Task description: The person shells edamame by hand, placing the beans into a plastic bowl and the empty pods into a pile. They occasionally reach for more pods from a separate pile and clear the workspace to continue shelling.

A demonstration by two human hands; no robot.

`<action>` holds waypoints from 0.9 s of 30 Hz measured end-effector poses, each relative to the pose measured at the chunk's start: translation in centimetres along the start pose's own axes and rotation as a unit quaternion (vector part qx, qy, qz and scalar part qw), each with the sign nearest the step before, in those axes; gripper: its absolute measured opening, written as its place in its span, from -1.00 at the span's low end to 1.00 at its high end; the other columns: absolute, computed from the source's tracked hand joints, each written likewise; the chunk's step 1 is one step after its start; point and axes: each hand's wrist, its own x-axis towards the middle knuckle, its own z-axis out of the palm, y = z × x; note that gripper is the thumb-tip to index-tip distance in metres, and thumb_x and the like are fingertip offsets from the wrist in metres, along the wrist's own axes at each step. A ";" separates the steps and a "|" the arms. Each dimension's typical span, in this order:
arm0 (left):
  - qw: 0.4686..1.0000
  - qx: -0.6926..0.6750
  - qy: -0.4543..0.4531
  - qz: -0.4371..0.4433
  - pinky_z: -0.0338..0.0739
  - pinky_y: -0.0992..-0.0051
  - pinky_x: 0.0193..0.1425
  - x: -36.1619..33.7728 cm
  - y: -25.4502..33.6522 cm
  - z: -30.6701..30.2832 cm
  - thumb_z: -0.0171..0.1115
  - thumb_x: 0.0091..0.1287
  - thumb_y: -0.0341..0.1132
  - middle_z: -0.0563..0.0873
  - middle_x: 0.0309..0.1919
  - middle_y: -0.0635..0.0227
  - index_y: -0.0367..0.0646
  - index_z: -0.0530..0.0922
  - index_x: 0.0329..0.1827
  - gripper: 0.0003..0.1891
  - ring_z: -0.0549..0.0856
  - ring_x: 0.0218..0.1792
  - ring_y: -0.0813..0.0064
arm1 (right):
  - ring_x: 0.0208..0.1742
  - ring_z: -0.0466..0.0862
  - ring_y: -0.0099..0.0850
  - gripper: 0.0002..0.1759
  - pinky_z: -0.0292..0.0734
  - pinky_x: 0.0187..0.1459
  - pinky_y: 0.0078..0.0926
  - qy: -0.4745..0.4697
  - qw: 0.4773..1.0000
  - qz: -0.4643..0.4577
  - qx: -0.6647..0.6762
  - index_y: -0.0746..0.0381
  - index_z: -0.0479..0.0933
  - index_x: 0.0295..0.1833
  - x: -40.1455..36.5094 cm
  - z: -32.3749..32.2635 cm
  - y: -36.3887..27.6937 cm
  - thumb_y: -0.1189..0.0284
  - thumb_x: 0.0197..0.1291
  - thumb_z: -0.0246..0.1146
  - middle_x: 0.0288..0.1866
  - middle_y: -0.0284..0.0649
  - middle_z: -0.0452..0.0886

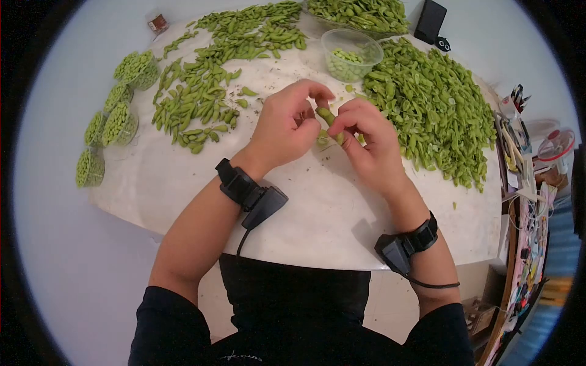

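Note:
Between my two hands, above the middle of the table, is a green bean pod (326,115). My right hand (371,137) has its thumb and fingers pinched round the pod's lower end. My left hand (285,125) is curled at the pod's upper left, fingers bent toward it; whether they grip it is hard to see. A clear round tub (352,56) with shelled green beans stands just beyond my hands. Below the pod lies a pale green piece (322,139), partly hidden by my fingers. Both wrists wear black straps with small black devices.
Whole pods (201,97) spread over the table's (293,213) left and back. A large heap of flattened pods (433,110) covers the right. Several clear tubs of beans (119,125) line the left edge. A phone (430,21) and a bowl of pods (360,15) are at the back.

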 end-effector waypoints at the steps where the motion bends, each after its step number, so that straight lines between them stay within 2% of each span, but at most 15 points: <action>1: 1.000 -0.019 0.009 -0.004 0.44 0.70 -0.43 0.1 0.4 0.1 -0.08 0.00 -0.70 0.53 -0.15 0.24 -0.25 0.29 0.20 -0.41 0.58 -0.40 0.64 | -0.31 0.53 -0.46 -0.73 0.42 -0.31 -0.61 0.015 1.000 0.000 0.000 0.27 0.56 -0.30 0.0 0.0 0.2 0.81 -0.05 0.09 -0.28 -0.25 0.48; 2: 0.999 -0.038 0.019 -0.008 0.44 0.70 -0.43 0.2 0.6 0.2 -0.07 -0.01 -0.70 0.50 -0.08 0.20 -0.22 0.21 0.28 -0.34 0.60 -0.38 0.61 | -0.32 0.53 -0.47 -0.73 0.42 -0.33 -0.61 0.029 1.000 0.000 0.000 0.27 0.56 -0.30 0.0 0.0 0.3 0.81 -0.04 0.09 -0.28 -0.24 0.48; 5: 0.996 -0.078 0.033 -0.009 0.46 0.69 -0.46 0.3 0.4 0.7 -0.08 -0.01 -0.71 0.39 0.09 0.14 -0.12 -0.01 0.29 -0.28 0.59 -0.30 0.53 | -0.34 0.53 -0.49 -0.73 0.42 -0.36 -0.62 0.042 0.998 -0.007 -0.040 0.28 0.57 -0.28 0.0 -0.1 0.1 0.81 -0.02 0.08 -0.28 -0.25 0.49; 8: 0.991 -0.118 0.004 -0.056 0.52 0.54 -0.39 0.3 0.3 0.6 0.01 0.08 -0.64 0.31 0.07 0.17 -0.17 -0.01 0.09 -0.46 0.61 -0.29 0.41 | -0.34 0.53 -0.50 -0.73 0.42 -0.37 -0.63 0.040 0.998 -0.013 -0.038 0.29 0.57 -0.27 0.0 -0.1 0.2 0.81 -0.02 0.08 -0.28 -0.25 0.49; 11: 0.991 -0.102 0.026 -0.077 0.54 0.64 -0.47 0.3 -0.5 0.8 -0.06 0.00 -0.69 0.35 -0.13 0.30 -0.10 0.11 -0.01 -0.52 0.55 -0.19 0.50 | -0.34 0.53 -0.50 -0.73 0.43 -0.36 -0.63 0.040 0.998 -0.014 -0.051 0.29 0.57 -0.27 0.0 -0.1 0.2 0.81 -0.02 0.07 -0.27 -0.24 0.48; 14: 0.997 -0.047 0.012 -0.055 0.39 0.63 -0.54 0.4 -1.0 0.5 -0.01 0.01 -0.64 0.32 -0.36 0.43 -0.17 0.26 -0.23 -0.72 0.50 -0.30 0.62 | -0.35 0.53 -0.50 -0.73 0.44 -0.36 -0.63 0.042 0.998 -0.020 -0.051 0.29 0.57 -0.27 0.1 -0.3 0.1 0.81 -0.02 0.07 -0.27 -0.24 0.48; 16: 0.998 0.041 0.023 -0.041 0.24 0.57 -0.53 0.3 -0.9 0.0 0.07 -0.01 -0.59 0.30 -0.51 0.41 -0.22 0.22 -0.46 -0.81 0.37 -0.46 0.64 | -0.36 0.53 -0.50 -0.73 0.44 -0.36 -0.64 0.047 0.997 -0.017 -0.053 0.29 0.56 -0.27 0.0 -0.3 0.1 0.81 -0.02 0.07 -0.27 -0.25 0.48; 17: 0.995 0.085 0.029 -0.034 0.16 0.53 -0.52 0.3 -0.8 -0.2 0.10 -0.02 -0.56 0.28 -0.59 0.41 -0.24 0.20 -0.58 -0.78 0.31 -0.54 0.65 | -0.36 0.53 -0.50 -0.73 0.44 -0.36 -0.64 0.049 0.997 -0.016 -0.053 0.30 0.56 -0.28 0.1 -0.3 0.2 0.81 -0.02 0.07 -0.27 -0.25 0.48; 20: 0.993 0.053 0.095 -0.042 0.01 0.51 -0.58 0.2 -0.3 0.0 0.14 -0.05 -0.51 0.15 -0.75 0.47 -0.25 0.15 -0.72 -0.71 0.14 -0.62 0.68 | -0.38 0.53 -0.50 -0.74 0.43 -0.37 -0.64 0.057 0.997 -0.013 -0.050 0.29 0.56 -0.28 0.0 -0.2 0.1 0.80 -0.03 0.08 -0.27 -0.23 0.47; 23: 0.985 0.044 0.129 -0.104 -0.04 0.49 -0.61 0.2 -0.4 -0.6 0.13 -0.06 -0.51 0.15 -0.80 0.50 -0.25 0.18 -0.77 -0.71 0.10 -0.66 0.72 | -0.36 0.53 -0.41 -0.76 0.44 -0.32 -0.57 0.051 0.994 0.007 -0.100 0.27 0.56 -0.27 0.0 -0.5 -0.4 0.76 -0.05 0.12 -0.26 -0.21 0.47; 27: 0.982 0.034 0.140 -0.125 -0.06 0.53 -0.62 0.2 0.2 -0.8 0.11 -0.04 -0.52 0.17 -0.81 0.58 -0.23 0.19 -0.79 -0.71 0.12 -0.68 0.76 | -0.30 0.53 -0.27 -0.77 0.46 -0.22 -0.46 0.105 0.977 -0.065 -0.177 0.26 0.56 -0.27 0.2 -0.2 -0.5 0.73 -0.09 0.18 -0.29 -0.21 0.48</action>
